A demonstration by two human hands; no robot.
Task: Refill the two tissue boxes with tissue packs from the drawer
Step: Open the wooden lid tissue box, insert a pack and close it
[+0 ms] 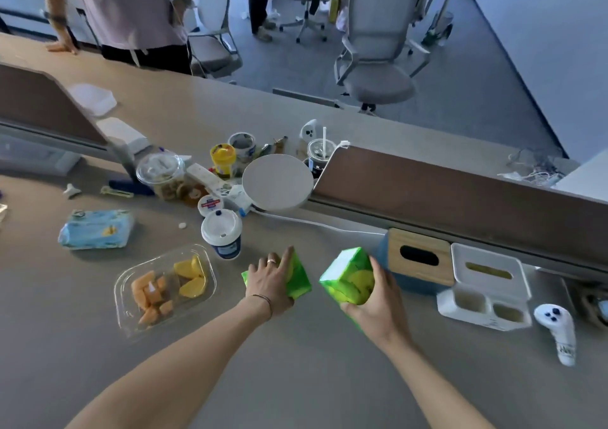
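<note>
**Two packs on hand, boxes not yet filled**

- Bench (296,379): grey top, crowded toward 10 and 11 o'clock; the near half is bare. Do your work there.
- Blue tissue box (418,265), wooden lid with a dark oval slot, at 1 o'clock of your right hand, just beside it. The slot looks empty. Judged the nearer target: take the lid off first, and do not push the pack through the slot.
- White tissue box (490,280), slotted lid, touching or just beside the blue one at its 3 o'clock, with two small front compartments. Whether it is empty cannot be told.
- Right tissue pack (348,275), green, held off the bench and tilted; your right hand (378,307) is closed round its lower end.
- Left tissue pack (297,279), green, lying on the bench; your left hand (269,284) rests flat over it, fingers spread, pressing, not gripping.
- Advice: leave the left pack lying, freeing that hand to lift the lid. Mind the coffee cup (222,233) at 11 o'clock of the left hand.
</note>
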